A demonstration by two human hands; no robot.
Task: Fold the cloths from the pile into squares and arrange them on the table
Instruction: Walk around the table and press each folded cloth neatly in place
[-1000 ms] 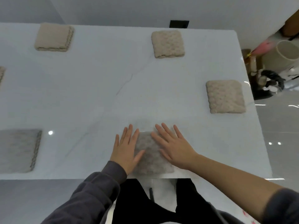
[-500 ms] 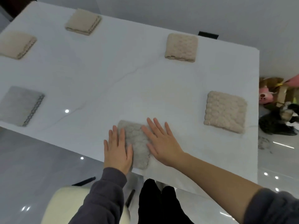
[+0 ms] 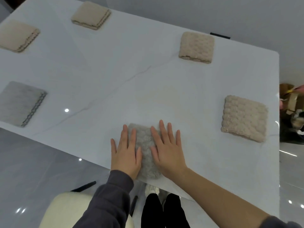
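Observation:
A grey bubbly cloth (image 3: 145, 150), folded to a small square, lies at the near edge of the white marble table (image 3: 115, 76). My left hand (image 3: 125, 153) lies flat on its left side with straight fingers. My right hand (image 3: 166, 149) presses flat on its right side. Other folded squares sit around the table: beige bubbly ones at the right (image 3: 244, 118) and far right (image 3: 196, 47), smooth beige ones at the far middle (image 3: 90, 15) and far left (image 3: 17, 36), and a grey one with a scalloped edge (image 3: 21, 102) at the left.
A cream chair (image 3: 65, 209) stands below the table's near edge on my left. Boxes and clutter (image 3: 291, 106) lie on the glossy floor past the table's right edge. My legs (image 3: 164, 213) show under the table edge.
The view has swung left and tilted, bringing more folded squares into sight. Both hands have stayed flat on the grey cloth, with the left hand shifted further toward the cloth's left edge.

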